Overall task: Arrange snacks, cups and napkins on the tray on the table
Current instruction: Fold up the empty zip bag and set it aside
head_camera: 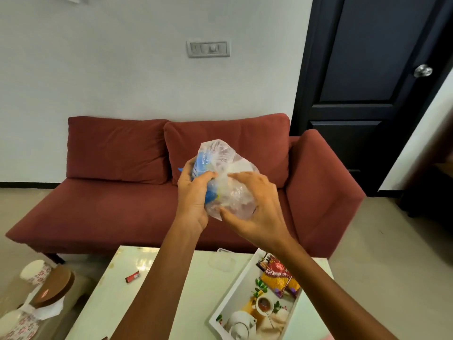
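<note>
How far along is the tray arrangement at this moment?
Done: snack packets lie on the tray. In hand: left hand and right hand grip a clear plastic bag above the table. Left: no cups or napkins visible on the tray.

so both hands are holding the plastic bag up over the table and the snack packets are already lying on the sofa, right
Not quite. Both hands, left hand and right hand, do hold the plastic bag up over the table, but the snack packets lie in the tray on the table, not on the sofa. The head view shows it.
</note>
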Tool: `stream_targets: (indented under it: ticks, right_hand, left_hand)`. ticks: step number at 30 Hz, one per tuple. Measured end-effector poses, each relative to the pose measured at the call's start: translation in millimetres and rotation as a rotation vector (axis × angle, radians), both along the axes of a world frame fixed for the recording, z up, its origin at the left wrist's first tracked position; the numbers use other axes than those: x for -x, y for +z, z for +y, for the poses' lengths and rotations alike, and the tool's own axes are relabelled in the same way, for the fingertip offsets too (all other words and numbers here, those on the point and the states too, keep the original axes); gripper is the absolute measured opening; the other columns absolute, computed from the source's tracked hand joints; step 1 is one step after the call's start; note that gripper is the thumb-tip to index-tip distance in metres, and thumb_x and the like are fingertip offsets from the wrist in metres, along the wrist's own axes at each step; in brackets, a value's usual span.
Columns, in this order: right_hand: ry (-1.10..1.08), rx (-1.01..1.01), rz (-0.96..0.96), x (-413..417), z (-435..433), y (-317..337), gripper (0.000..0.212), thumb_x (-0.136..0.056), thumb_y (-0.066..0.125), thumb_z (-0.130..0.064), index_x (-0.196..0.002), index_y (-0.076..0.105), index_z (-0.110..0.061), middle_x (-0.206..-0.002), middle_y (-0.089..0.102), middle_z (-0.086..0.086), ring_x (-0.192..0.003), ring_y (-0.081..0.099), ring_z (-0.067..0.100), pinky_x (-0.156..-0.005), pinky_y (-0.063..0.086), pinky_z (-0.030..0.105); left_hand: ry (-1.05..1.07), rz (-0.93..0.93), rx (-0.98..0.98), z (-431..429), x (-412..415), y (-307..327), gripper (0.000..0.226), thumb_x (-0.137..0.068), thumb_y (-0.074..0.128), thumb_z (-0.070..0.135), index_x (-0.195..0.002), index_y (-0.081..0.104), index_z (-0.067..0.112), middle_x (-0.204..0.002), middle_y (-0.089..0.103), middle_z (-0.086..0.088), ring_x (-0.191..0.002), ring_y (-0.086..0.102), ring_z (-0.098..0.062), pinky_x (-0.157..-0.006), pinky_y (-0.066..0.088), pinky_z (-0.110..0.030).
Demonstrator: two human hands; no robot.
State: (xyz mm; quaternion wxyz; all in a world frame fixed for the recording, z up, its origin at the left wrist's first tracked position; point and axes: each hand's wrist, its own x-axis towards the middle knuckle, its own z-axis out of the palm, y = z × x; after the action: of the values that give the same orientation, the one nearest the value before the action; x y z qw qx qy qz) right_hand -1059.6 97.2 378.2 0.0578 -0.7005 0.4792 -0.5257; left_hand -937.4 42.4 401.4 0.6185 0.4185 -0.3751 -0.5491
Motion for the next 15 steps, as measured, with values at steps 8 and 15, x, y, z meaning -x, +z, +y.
stream_targets:
  ticks: [8,15]
  right_hand:
    - [0.122,-0.209,0.22,29,17,-17,0.109,-0.063,0.079,-0.047,-0.143,0.005,-0.04,-0.152,-0.027,-0.001,-0.144,-0.011,0.021,-0.111,0.028,0.056]
    - [0.096,-0.302,0.207,55,45,-39,0.089,-0.062,0.082,-0.022,-0.136,0.036,-0.036,-0.153,0.018,0.003,-0.137,0.028,0.02,-0.102,0.042,0.049]
  left_hand:
    - [-0.22,-0.13,-0.031,27,20,-29,0.035,-0.081,0.053,-0.001,-0.076,0.066,0.032,-0.07,0.072,0.008,-0.065,0.069,-0.01,-0.05,0.054,-0.023]
    - [-0.342,-0.357,-0.125,51,67,-54,0.029,-0.091,0.043,0.006,-0.079,0.056,0.029,-0.091,0.065,0.001,-0.065,0.067,-0.007,-0.049,0.049,-0.014]
